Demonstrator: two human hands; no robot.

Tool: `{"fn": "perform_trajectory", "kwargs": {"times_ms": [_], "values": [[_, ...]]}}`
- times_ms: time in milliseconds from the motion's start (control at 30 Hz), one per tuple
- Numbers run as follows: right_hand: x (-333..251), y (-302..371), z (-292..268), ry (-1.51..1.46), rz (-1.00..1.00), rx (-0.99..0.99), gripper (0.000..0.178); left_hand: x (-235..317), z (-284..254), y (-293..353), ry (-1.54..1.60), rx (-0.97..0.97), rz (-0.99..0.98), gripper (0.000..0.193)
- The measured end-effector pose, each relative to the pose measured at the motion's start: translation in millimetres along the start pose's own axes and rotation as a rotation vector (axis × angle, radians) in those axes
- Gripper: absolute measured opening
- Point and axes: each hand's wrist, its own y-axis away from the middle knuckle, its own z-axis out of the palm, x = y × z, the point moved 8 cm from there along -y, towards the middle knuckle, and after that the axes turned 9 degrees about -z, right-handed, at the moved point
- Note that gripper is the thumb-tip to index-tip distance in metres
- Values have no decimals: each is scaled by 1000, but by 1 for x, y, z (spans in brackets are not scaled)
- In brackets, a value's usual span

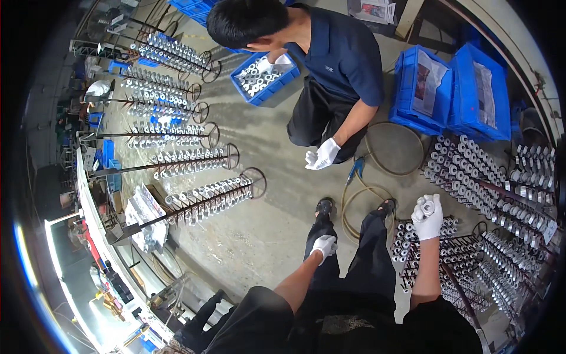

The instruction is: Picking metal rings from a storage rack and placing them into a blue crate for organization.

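My right hand [427,223], in a white glove, is raised beside a rack of metal parts. Its fingers are wrapped round a small silver metal ring [427,207] with a hole in its middle. Lower and to the left, my left hand [324,244], gloved too, hangs in front of my leg with curled fingers. Whatever it may hold is hidden. Below my right hand, a rack of silver ring parts [448,253] stands close to my forearm.
A co-worker [342,59] in a dark blue shirt crouches ahead, one gloved hand in a blue crate [274,87] of metal rings. Blue crates [421,88] stand at the far right. Loaded racks [212,197] line the left. A hose with a blue air gun [355,169] lies near my feet.
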Motion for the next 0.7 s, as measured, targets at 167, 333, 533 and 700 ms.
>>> {"fn": "perform_trajectory", "kwargs": {"times_ms": [167, 333, 533, 700], "values": [[-27, 8, -7, 75, -110, 268, 20, 4, 32, -1, 10, -17, 36, 22], [-50, 11, -50, 320, -279, 455, 21, 1, 56, 0, -2, -32, 47, 21], [-81, 12, -111, 282, -51, 380, 20, 4, 64, 1, -31, -4, 21, 20], [-125, 6, -171, 924, -260, 472, 33, -2, 64, 1, -85, 43, 9, 20]]}}
